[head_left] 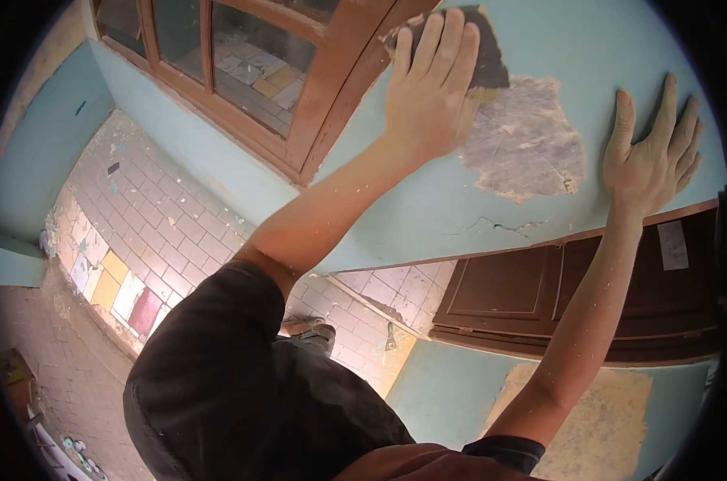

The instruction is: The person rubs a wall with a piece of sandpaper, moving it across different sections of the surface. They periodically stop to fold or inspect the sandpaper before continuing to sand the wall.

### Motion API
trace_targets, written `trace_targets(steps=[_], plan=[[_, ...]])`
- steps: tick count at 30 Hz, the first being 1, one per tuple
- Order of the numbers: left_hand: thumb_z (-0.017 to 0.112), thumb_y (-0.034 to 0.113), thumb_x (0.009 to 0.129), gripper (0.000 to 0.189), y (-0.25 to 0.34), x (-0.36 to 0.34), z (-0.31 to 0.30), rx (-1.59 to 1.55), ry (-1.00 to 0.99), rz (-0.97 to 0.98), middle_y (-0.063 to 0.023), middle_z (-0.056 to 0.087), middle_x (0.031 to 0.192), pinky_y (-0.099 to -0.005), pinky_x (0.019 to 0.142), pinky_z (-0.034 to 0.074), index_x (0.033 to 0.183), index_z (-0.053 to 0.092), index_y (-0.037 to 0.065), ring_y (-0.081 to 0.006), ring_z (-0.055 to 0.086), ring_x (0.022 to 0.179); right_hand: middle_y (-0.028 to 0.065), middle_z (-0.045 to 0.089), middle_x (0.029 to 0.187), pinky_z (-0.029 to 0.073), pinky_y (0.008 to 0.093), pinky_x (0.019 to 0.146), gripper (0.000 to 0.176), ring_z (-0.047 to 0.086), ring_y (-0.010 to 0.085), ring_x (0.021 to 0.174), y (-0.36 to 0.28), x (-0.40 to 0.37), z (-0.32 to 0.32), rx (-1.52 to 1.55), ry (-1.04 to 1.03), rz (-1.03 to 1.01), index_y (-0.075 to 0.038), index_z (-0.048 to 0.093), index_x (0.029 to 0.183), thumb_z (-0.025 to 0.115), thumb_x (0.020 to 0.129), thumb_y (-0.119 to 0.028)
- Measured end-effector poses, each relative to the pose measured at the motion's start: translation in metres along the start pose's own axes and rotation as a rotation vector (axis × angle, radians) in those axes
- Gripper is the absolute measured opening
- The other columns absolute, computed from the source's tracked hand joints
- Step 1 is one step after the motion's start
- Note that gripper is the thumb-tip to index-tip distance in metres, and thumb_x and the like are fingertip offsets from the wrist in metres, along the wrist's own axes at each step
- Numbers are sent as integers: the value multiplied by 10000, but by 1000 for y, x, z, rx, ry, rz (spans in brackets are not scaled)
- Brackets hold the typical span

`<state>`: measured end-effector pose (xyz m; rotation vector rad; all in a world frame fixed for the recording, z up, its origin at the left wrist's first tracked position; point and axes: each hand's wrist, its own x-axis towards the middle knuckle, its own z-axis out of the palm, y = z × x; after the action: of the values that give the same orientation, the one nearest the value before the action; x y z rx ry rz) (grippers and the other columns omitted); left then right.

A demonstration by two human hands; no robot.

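My left hand (431,92) presses a dark, worn piece of sandpaper (492,60) flat against the light blue wall (403,212), beside the wooden window frame. Part of the sheet is hidden under my fingers. Just below and to the right of it is a rough grey patch (528,144) where the paint is gone, with ragged edges. Further right, my right hand (648,156) lies on the painted wall with its fingers spread and nothing in it. Dust specks show on both forearms.
A brown window frame (303,132) with glass panes borders the wall on the left. Dark brown door panels (500,284) stand at the lower right, near a scraped yellowish patch (604,417). Paint flakes litter the tiled floor (151,212). A crack (504,227) runs near the wall's edge.
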<state>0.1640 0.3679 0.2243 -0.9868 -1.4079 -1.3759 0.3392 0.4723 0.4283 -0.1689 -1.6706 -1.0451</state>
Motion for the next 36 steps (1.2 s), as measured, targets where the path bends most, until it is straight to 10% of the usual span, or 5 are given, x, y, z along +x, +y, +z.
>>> trace_targets(steps=[4,11,18,25,36], plan=[[637,124,824,695,-15,-196,-26,93,-252,-125,-287,406,1593,-642,1198,246,1471,483,-77,-423,389,1481,68,410,1633,220,542,1256,737,330,285,1530,1,-2,-1,6,9,15,-414,430,1575,421,957,-815],[537,215,1005,701,11,69,-22,61,-48,80,-278,300,1656,-574,1270,172,1587,281,-81,-422,234,1560,65,439,1614,238,531,1251,718,352,288,1514,1,-3,0,13,22,24,-405,489,1542,439,953,-812],[585,143,893,626,-36,-193,-23,67,-233,-45,-313,424,1565,-690,1178,215,1458,481,-105,-481,376,1479,73,451,1605,294,533,1223,702,389,311,1490,2,-2,-1,-33,18,13,-359,529,1523,492,958,-775],[519,221,1026,619,6,75,-26,24,-61,116,-274,363,1626,-600,1244,211,1564,375,-48,-438,309,1528,125,455,1568,306,549,1204,745,391,336,1478,-11,-11,-3,-13,-4,18,-283,550,1505,546,938,-767],[667,155,830,652,3,-62,-23,-21,-116,14,-194,522,1542,-629,1130,339,1454,557,3,-419,494,1394,123,457,1556,329,545,1182,726,408,329,1455,-13,-10,-2,-30,6,21,-259,589,1464,565,936,-757]])
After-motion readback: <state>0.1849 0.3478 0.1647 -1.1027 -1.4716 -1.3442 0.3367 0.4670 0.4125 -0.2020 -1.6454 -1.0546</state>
